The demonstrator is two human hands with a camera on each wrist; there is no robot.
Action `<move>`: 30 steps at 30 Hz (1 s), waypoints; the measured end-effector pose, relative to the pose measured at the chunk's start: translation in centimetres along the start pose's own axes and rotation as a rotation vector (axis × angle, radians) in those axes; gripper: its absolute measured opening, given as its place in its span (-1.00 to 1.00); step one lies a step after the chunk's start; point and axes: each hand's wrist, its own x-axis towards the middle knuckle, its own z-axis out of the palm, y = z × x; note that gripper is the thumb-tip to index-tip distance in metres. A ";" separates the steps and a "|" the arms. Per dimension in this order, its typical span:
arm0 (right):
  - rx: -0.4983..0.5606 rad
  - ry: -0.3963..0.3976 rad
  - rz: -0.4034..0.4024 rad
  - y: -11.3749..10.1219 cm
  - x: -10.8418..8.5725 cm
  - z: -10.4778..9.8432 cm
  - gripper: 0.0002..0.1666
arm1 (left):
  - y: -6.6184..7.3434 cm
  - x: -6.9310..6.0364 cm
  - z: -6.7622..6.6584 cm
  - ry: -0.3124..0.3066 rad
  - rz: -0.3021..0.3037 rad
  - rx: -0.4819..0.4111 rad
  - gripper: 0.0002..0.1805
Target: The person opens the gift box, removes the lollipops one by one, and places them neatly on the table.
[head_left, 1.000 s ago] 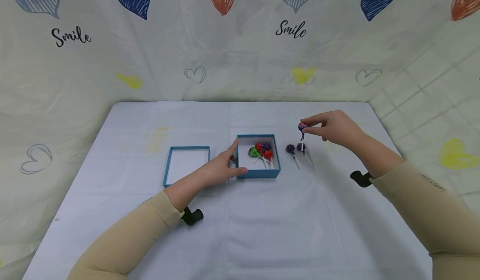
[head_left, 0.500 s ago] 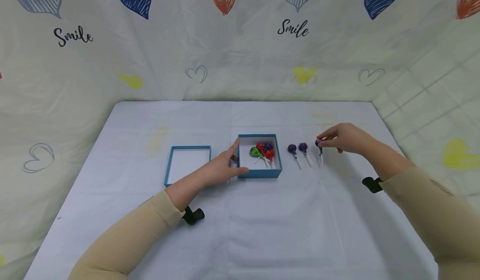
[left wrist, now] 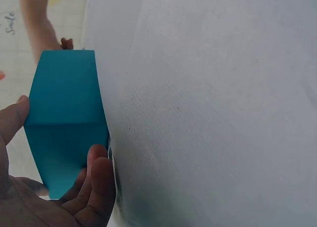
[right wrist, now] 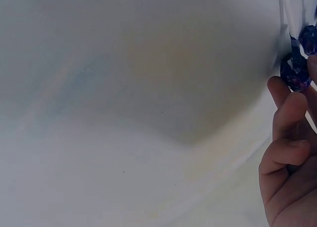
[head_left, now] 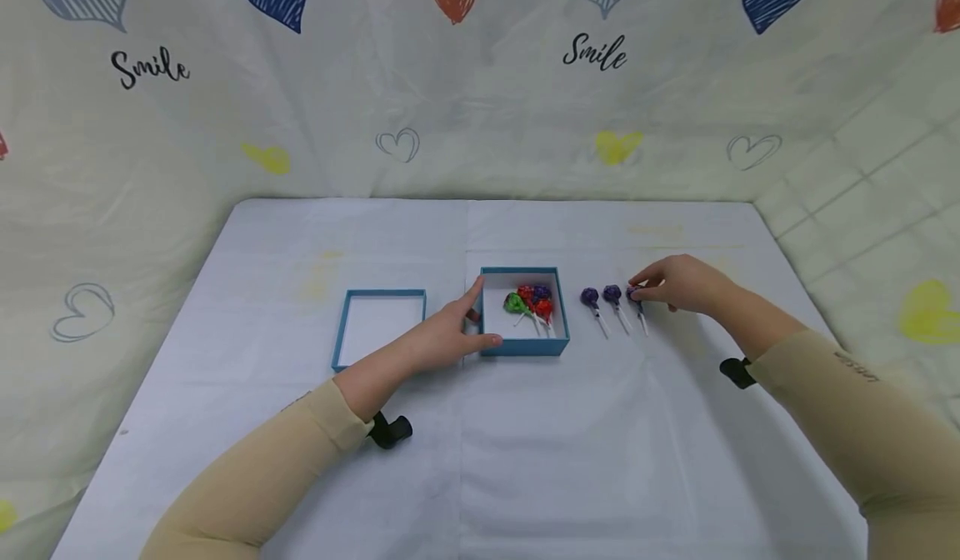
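Note:
A blue box (head_left: 528, 348) with a white inside stands in the middle of the table. My left hand (head_left: 441, 339) grips its left end, thumb at the front and forefinger at the far corner; the left wrist view shows the box's blue outer walls (left wrist: 67, 88) close up. Inside lie several lollipops (head_left: 528, 302) in green, red and purple wrappers. To the right of the box, my right hand (head_left: 686, 283) pinches the head of a purple lollipop (right wrist: 295, 78), its stick toward me on the table. Two more purple lollipops, one left (head_left: 589, 297) and one middle (head_left: 612, 294), lie beside it.
A shallow blue-rimmed lid (head_left: 386, 292) lies left of the box, partly behind my left forearm. White cloth covers the table (head_left: 562, 460). A curtain printed with hearts (head_left: 480, 85) hangs behind the far edge.
My right hand has carried its purple lollipop down and to the right, setting it in a row with the other two. The left hand stays on the box.

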 end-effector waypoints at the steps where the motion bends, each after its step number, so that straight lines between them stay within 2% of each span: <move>1: 0.003 0.002 0.005 0.0 0.0 0.0 -0.48 | 0.0 0.0 0.0 0.001 0.000 0.003 0.11; 14: 0.014 0.028 0.031 -0.2 -0.4 -0.1 -0.39 | 0.1 -0.1 -0.1 -0.001 0.003 0.007 0.10; 20: -0.001 0.070 0.036 -0.3 -0.7 -0.6 -0.39 | 0.2 -0.1 0.0 0.000 -0.004 0.008 0.11; 30: -0.009 0.102 0.018 -1.4 -1.2 -1.4 -0.40 | 0.0 0.0 0.0 -0.004 -0.010 0.012 0.12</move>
